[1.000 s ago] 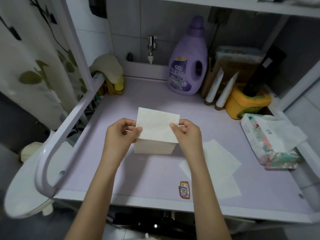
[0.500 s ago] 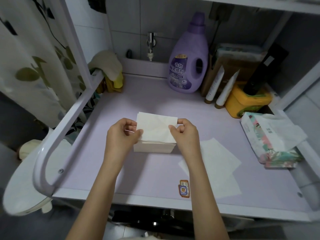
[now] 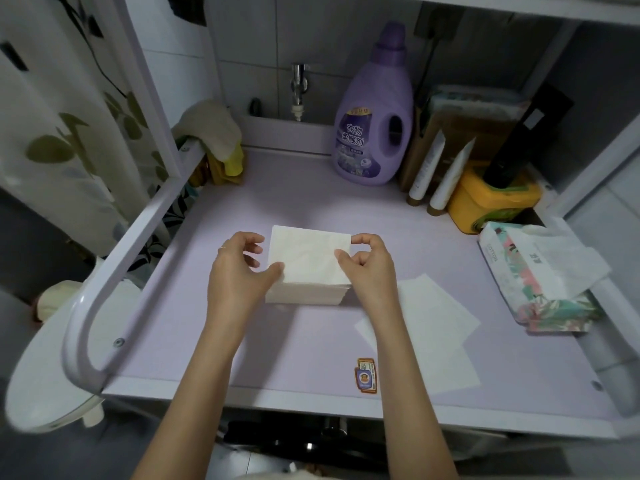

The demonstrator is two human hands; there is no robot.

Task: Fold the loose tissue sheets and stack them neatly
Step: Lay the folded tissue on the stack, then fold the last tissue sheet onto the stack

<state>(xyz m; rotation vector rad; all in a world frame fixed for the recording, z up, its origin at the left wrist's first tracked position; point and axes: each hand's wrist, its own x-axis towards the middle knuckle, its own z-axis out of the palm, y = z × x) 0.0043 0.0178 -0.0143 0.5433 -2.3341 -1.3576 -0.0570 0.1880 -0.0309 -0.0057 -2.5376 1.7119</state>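
Folded tissue stack: white, squared, lying on the lilac shelf top, straight in front of the purple bottle and well apart from it.

Left hand: on the stack's side away from the bottle's handle; thumb tip touches the near corner of the top sheet, the other fingers are loosely curled just beside the stack, holding nothing.

Right hand: at the stack's opposite side, in front of the bottle; thumb lies on the top sheet and the index fingertip meets the far corner. Whether it pinches the sheet cannot be told.

Hands are apart, with the stack between them.

Loose tissue sheets: flat, overlapping, unfolded, front-right of the bottle, beyond the right forearm.

Tissue pack: floral wrapper, a sheet pulled out on top, far right of the bottle and forward of it.

Two white tubes: leaning just right of the bottle.

Yellow tub: right of the bottle, past the tubes.

Cloth: draped on the rail, left of the bottle.
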